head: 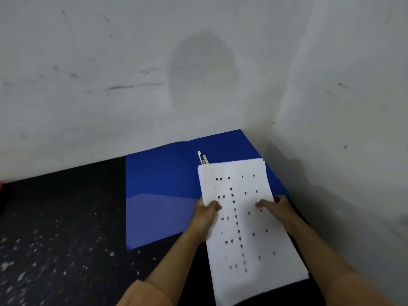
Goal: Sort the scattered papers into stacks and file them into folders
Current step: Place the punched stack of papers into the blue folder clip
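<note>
A stack of white papers (247, 228) printed with small black and pink marks lies lengthwise over the right half of an open blue folder (161, 191). My left hand (205, 215) grips the stack's left edge, thumb on top. My right hand (278, 208) holds the right edge, fingers curled over the top sheet. A metal clip (203, 159) stands at the folder's spine, just beyond the stack's far left corner. The stack's near end hangs past the folder toward me.
The folder lies on a dark, white-speckled surface (55, 239) in a corner between two scuffed white walls (132, 74). A sliver of something red-orange (2, 186) shows at the far left edge.
</note>
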